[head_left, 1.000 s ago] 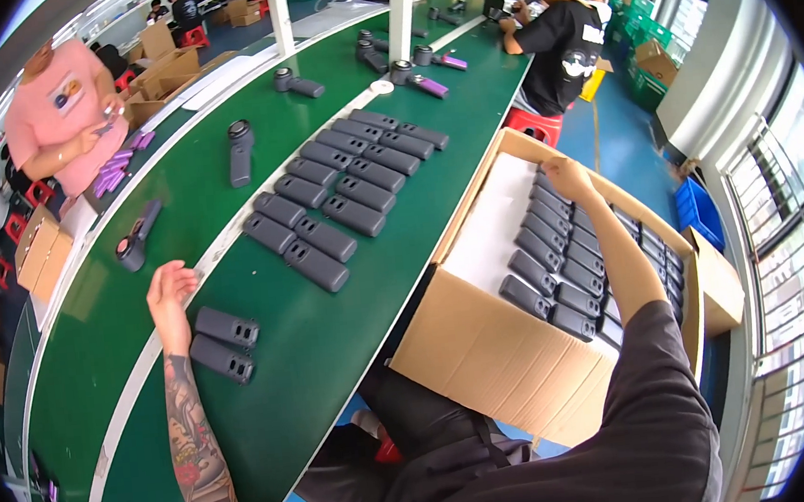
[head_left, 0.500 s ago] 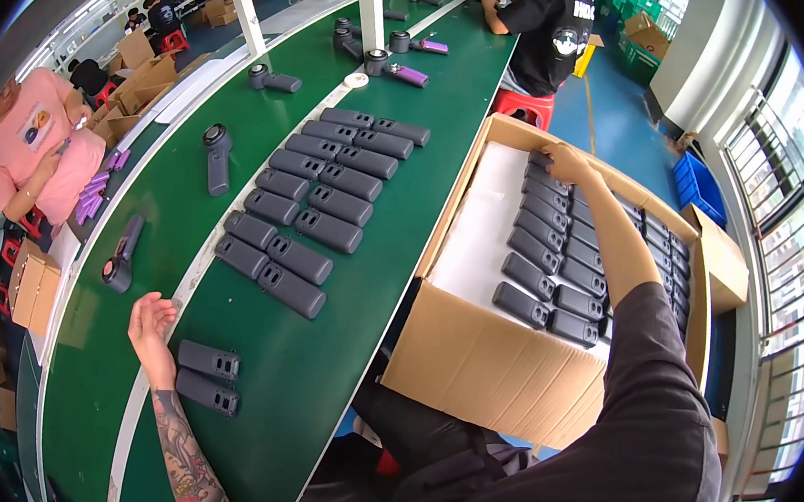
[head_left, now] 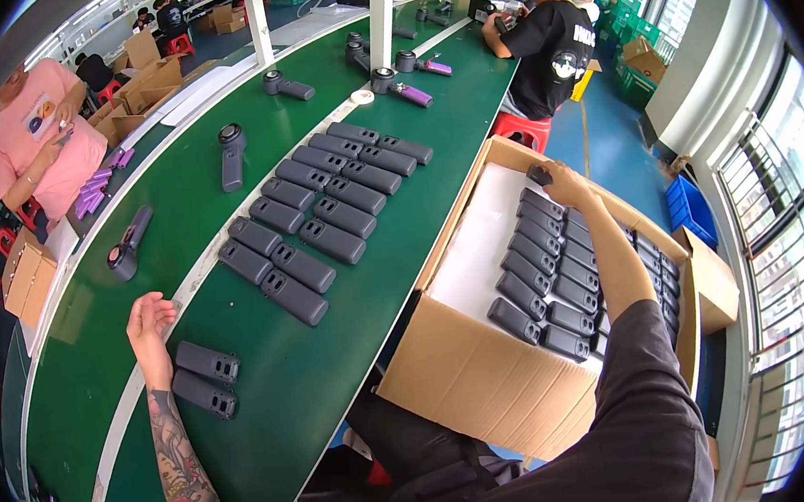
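Note:
My right hand (head_left: 566,185) reaches into the cardboard box (head_left: 484,368) on the right. Its fingers are closed around one end of a dark grey plastic casing (head_left: 538,175), mostly hidden by the hand, at the far end of a row. Similar casings (head_left: 523,295) lie in rows on a white sheet (head_left: 472,255) inside the box. My left hand (head_left: 150,323) rests on the green workbench (head_left: 275,434), fingers loosely stretched and nothing in them. Close to its wrist lie two casings (head_left: 207,361) side by side. Further along stand rows of casings (head_left: 335,217).
Handheld devices with round heads (head_left: 232,156) lie along the bench's far half, some with purple parts (head_left: 412,94). White posts (head_left: 380,23) rise from the bench. One co-worker in black (head_left: 551,42) sits ahead; another in pink (head_left: 38,139) works across the bench. A blue crate (head_left: 690,211) stands right.
The view has shifted slightly, so the scene sits lower in the picture. The casing in my right hand now appears set apart from the row beside it. My left hand has stayed put.

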### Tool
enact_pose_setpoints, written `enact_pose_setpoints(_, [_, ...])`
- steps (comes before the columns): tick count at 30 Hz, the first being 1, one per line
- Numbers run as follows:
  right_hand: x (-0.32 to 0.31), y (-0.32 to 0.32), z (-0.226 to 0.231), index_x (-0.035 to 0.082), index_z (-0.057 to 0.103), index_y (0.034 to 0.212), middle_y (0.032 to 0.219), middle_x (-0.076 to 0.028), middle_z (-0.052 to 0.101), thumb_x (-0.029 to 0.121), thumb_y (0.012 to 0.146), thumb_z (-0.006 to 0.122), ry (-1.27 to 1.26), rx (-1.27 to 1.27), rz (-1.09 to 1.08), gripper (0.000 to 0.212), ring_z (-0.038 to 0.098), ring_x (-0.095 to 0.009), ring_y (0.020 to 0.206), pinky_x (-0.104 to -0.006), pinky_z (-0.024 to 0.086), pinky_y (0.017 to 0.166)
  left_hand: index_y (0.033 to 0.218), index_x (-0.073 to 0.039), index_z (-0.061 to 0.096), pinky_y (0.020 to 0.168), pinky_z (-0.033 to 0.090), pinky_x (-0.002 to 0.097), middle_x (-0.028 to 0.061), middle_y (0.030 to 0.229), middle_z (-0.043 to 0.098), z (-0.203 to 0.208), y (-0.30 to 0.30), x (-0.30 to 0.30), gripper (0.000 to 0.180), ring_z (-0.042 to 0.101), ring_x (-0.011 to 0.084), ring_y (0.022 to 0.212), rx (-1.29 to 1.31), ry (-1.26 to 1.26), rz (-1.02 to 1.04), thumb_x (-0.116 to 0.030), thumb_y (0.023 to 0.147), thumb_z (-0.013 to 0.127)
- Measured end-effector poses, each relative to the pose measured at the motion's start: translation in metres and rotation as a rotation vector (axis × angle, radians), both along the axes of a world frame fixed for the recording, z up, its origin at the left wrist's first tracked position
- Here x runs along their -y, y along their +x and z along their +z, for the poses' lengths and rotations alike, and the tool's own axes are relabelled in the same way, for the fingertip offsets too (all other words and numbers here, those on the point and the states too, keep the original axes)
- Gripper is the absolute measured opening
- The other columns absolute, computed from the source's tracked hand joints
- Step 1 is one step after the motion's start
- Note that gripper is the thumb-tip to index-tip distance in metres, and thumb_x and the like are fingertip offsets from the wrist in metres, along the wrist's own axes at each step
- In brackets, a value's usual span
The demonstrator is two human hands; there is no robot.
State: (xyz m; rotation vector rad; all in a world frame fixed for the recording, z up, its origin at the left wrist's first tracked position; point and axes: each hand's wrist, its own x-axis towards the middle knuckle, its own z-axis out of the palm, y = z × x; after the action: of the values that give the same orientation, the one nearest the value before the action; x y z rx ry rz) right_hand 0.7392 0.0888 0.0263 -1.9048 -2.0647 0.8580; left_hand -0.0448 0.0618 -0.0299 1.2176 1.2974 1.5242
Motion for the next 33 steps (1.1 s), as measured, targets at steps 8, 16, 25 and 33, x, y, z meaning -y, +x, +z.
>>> enact_pose_setpoints(8, [0.016,-0.036,-0.001,0.011,0.063,0.133,0.127,-0.01,0.068,0.013,0.076,0.066,0.038,0.496,-0.168,0.057,0.063,-0.035,0.116,-0.0409,0.051,0.1,0.108,0.002,0.061,0.075,0.048,0.0247,0.0081,0.089,0.064,0.002,0.001,-0.001,0.024,0.058,0.0139,0.078,-0.019,-0.007,0.0,-0.015,0.104,0.044])
enact_pose_setpoints(16, [0.015,-0.03,-0.01,0.009,0.063,0.132,0.125,-0.012,0.069,0.018,0.074,0.068,0.082,0.498,-0.224,0.058,0.064,-0.035,0.114,-0.0405,0.051,0.1,0.108,0.002,0.061,0.074,0.048,0.0246,0.0077,0.088,0.064,-0.001,-0.002,-0.001,0.023,0.057,0.0133,0.076,-0.019,-0.005,0.003,-0.014,0.103,0.044])
enact_pose_setpoints(25, [0.018,-0.025,-0.018,0.007,0.063,0.131,0.122,-0.013,0.07,0.023,0.072,0.069,0.12,0.506,-0.292,0.061,0.065,-0.035,0.111,-0.04,0.052,0.099,0.107,0.002,0.061,0.074,0.048,0.024,0.0073,0.087,0.064,-0.001,-0.001,-0.002,0.023,0.057,0.0128,0.075,-0.002,-0.009,-0.023,-0.014,0.103,0.045])
enact_pose_setpoints(33, [0.033,-0.058,-0.032,0.006,0.062,0.132,0.124,-0.015,0.068,0.023,0.073,0.069,0.09,0.526,-0.269,0.062,0.064,-0.035,0.112,-0.0406,0.051,0.099,0.107,0.002,0.062,0.072,0.048,0.024,0.007,0.087,0.063,-0.001,-0.002,-0.003,0.023,0.057,0.0127,0.075,-0.032,0.002,-0.018,-0.014,0.104,0.045])
